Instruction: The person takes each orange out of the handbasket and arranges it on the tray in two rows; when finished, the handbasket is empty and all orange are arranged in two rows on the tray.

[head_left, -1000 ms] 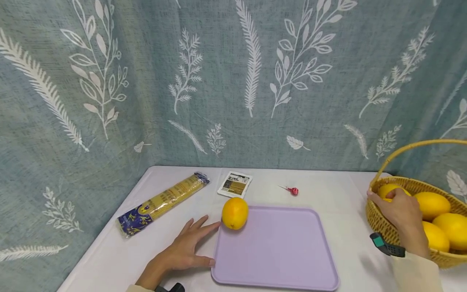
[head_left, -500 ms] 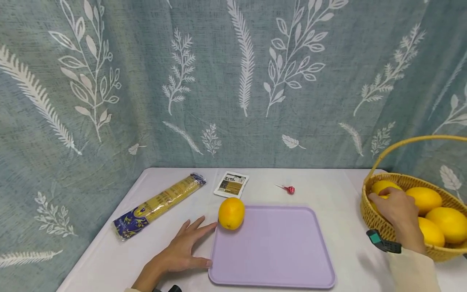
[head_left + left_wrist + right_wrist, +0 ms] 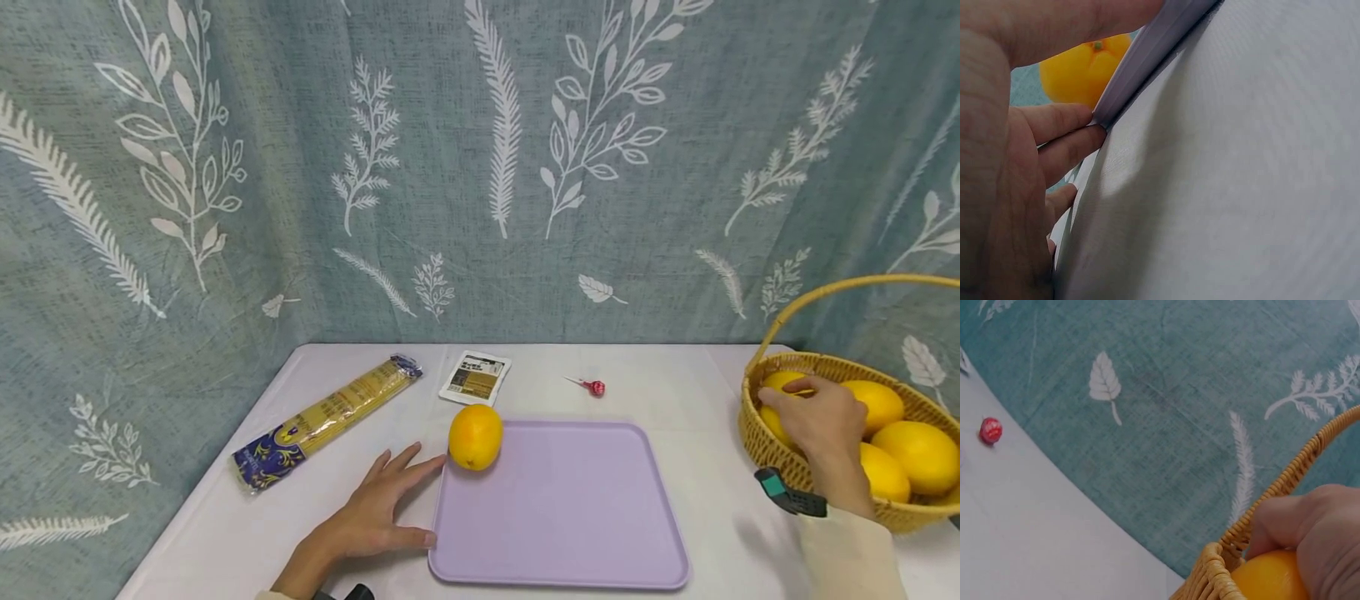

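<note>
In the head view, my left hand (image 3: 375, 517) lies on the table with its fingers spread. Its thumb and index fingertip touch the left rim of a lilac tray (image 3: 562, 508). A yellow-orange fruit (image 3: 476, 437) sits on the tray's back left corner; the left wrist view shows a stem end on this same fruit (image 3: 1082, 69). At the right, my right hand (image 3: 825, 421) reaches into a wicker basket (image 3: 757, 440). Its fingers curl over a yellow fruit (image 3: 1272, 576) by the basket's left wall; the fingertips are partly hidden.
Several more yellow fruits (image 3: 917, 457) fill the basket, whose handle (image 3: 840, 287) arches above. A pack of spaghetti (image 3: 330, 421) lies at the left. A flat sachet (image 3: 476, 379) and a red lollipop (image 3: 596, 387) lie behind the tray. A patterned curtain (image 3: 667, 208) hangs behind the table.
The view has shifted slightly. My right hand has shifted a little within the basket, and more of the yellow fruit beneath it shows. My left hand stays at the tray's rim.
</note>
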Demonstrator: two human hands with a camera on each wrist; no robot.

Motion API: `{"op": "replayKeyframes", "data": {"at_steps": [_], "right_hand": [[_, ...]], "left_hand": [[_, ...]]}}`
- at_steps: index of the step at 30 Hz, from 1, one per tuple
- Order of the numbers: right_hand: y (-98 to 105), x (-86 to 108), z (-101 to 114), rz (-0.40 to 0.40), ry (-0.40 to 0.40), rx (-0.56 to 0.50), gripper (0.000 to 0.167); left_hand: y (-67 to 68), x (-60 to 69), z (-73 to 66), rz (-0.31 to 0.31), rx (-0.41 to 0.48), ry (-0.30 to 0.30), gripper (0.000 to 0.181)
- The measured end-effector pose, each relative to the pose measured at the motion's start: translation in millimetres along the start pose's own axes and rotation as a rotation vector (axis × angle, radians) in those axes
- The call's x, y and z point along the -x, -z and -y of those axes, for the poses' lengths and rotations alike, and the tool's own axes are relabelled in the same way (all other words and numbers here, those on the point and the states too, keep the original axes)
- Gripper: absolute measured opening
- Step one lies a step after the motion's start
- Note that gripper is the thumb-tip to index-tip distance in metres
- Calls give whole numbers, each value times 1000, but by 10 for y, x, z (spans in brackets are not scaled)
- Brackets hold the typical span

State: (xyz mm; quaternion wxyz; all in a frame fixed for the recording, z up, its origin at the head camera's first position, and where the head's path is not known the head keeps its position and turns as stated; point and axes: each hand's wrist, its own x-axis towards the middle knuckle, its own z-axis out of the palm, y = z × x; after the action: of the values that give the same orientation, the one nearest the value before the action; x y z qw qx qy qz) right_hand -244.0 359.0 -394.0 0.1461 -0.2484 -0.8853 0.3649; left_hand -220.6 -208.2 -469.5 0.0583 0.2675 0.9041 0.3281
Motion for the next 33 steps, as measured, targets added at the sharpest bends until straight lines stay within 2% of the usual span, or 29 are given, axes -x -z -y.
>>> {"op": "replayKeyframes", "data": {"at_steps": [2, 4, 6, 9, 12, 15, 17, 22, 28, 33], "right_hand": [[10, 17, 11, -53, -29, -87, 47], [25, 26, 23, -120, -83, -218, 32], [46, 29, 37, -178, -149, -384, 20], [70, 30, 53, -249, -228, -678, 17], [83, 26, 73, -276, -288, -954, 18], [77, 15, 94, -248, -322, -1098, 16], [67, 2, 110, -217, -332, -1124, 16], [38, 2, 111, -88, -256, -1015, 17], [44, 34, 83, 73, -124, -823, 48], [18, 56, 157, 17, -48, -689, 58]], "left_hand": [[3, -1, -4, 0, 2, 2, 94], [2, -2, -7, 0, 2, 8, 94], [-1, -2, -6, 2, 3, 17, 94], [-4, -3, -4, 2, 2, 22, 94], [-4, -1, -5, 7, 3, 28, 94], [1, 4, -11, 10, 4, 30, 94], [4, 8, -16, 11, 4, 26, 94], [10, 8, -25, 11, 1, 15, 94], [7, 1, -23, 15, 2, 26, 94], [0, -5, -16, 16, 0, 25, 94]]}}
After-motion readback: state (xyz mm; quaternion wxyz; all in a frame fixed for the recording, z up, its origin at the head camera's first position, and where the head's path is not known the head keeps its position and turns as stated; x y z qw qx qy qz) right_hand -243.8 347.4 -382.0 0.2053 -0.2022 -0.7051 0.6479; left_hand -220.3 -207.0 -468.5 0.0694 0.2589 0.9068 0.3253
